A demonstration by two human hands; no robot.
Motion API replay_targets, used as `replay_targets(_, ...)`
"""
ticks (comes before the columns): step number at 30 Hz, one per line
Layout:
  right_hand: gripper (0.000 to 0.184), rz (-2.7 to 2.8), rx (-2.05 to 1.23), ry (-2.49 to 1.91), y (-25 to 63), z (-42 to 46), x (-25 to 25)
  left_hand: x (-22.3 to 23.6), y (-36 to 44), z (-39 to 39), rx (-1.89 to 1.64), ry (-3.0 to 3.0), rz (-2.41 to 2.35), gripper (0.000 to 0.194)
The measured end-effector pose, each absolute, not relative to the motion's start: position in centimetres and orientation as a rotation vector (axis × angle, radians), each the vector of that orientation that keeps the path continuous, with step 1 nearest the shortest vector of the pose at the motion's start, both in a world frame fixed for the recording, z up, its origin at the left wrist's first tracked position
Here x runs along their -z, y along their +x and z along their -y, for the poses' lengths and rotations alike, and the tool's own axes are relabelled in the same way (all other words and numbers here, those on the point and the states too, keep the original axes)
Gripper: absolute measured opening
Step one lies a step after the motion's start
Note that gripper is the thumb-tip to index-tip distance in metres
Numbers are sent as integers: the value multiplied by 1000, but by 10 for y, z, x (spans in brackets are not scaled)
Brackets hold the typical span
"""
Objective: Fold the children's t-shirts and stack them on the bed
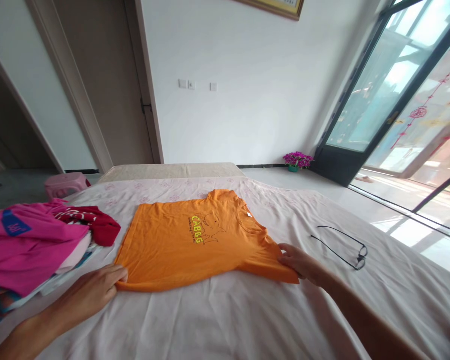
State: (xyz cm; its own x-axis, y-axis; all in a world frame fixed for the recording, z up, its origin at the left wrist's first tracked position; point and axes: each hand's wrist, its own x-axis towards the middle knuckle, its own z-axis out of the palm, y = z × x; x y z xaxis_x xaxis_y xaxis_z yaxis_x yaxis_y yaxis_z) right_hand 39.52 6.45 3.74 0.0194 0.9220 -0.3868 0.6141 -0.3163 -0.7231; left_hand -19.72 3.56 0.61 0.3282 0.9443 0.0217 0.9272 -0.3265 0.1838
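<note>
Nearest, the left hand (107, 282) pinches the near hem corner of an orange T-shirt (172, 252), and the right hand (300, 262), well apart from it, is closed on the end of the near sleeve. The shirt lies print side up across the middle of a pale floral sheet (195, 330) (what stands underneath I cannot tell), its collar toward the sheet's right edge and its hem toward the left. The step in hand looks like drawing the near side straight and flat; the next move, I judge, calls for a secure pinch at both ends and an even pull, so the cloth does not bunch. Left of the hem, a heap of clothes (33, 245) sits toward the sheet's left edge, pink and red on top. Between the near sleeve and the sheet's right edge lie dark-framed glasses (361, 258), clear of the right hand. Past the far left corner stands a pink stool (65, 183); beyond the far edge is a beige-covered piece (172, 171), and farther off, potted purple flowers (298, 159) beside a dark-framed glass door (332, 162).
</note>
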Motion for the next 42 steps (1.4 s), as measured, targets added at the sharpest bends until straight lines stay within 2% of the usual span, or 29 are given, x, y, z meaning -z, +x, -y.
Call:
replay_targets(2, 42, 1726, -1042, -2099, 406, -72, -42, -17, -202, -42, -61, 2325, -1664, 30)
replay_targets(5, 38, 1948, -470, -2188, 400, -92, -55, -33, -192, -67, -51, 2184, -1553, 33)
replay_targets(7, 42, 2052, -245, -2099, 373, -108, -61, -37, -166, -92, -237, 2158, -1584, 43)
replay_targets(10, 52, 2225, -179, -1853, 309, -131, -58, -23, -109, -130, -546, 2217, -1685, 61)
replay_targets(13, 61, 2417, -174, -1709, 251, -148, -38, 3, -62, -156, -638, 2287, -1819, 68)
replay_targets(16, 67, 2555, -251, -1688, 227, -162, -15, 27, -51, -166, -564, 2259, -2028, 68)
replay_targets(21, 70, 2524, -256, -1793, 259, -178, 6, 44, -99, -167, -361, 2246, -2246, 68)
replay_targets(28, 62, 2427, -112, -1913, 317, -189, 10, 49, -165, -168, -355, 2102, -2457, 69)
replay_targets(35, 55, 2343, -54, -1963, 336, -177, -1, 45, -168, -147, -457, 2224, -2434, 57)
replay_targets(38, 53, 2186, -52, -1908, 350, -153, -15, 42, -173, -123, -627, 2432, -2213, 51)
replay_targets(42, 39, 2092, -371, -1697, 372, -110, -39, 34, -183, -71, -704, 2522, -1821, 43)
